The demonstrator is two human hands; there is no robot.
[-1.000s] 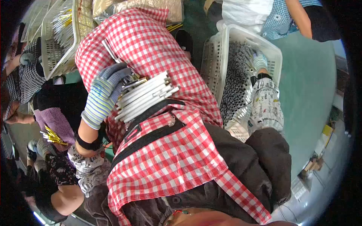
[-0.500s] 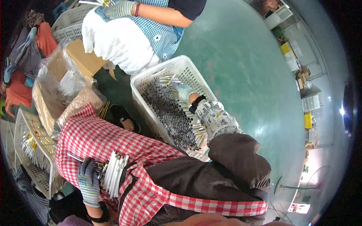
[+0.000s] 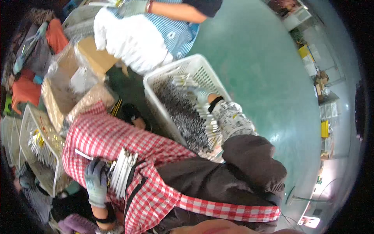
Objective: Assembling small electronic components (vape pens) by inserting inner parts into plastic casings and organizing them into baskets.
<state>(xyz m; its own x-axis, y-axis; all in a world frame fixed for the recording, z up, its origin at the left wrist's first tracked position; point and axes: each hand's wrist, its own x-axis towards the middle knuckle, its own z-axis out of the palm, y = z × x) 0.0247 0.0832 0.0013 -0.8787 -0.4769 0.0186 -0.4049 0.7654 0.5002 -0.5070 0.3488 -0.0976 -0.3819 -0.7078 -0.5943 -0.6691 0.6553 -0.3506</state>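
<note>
**Loose bundle on the lap, other hand deep in the basket**

Left hand (image 3: 96, 180), grey glove, is closed round a bundle of thin white sticks (image 3: 121, 176) resting on the red-check apron (image 3: 117, 140), near left. Right hand (image 3: 202, 96) is far right, down in the white basket (image 3: 202, 70) among the pile of sticks (image 3: 183, 117); can't tell if fingers are shut on any, glove half buried.

Risks, as I judge: bundle is fanned at the top end, w/ only one hand on it, so sticks could slide off the lap. Right arm stretched far; leaning could tip the basket edge. Co-worker in a blue-check top (image 3: 171, 31) sits just beyond the basket, so elbows could clash.
</note>
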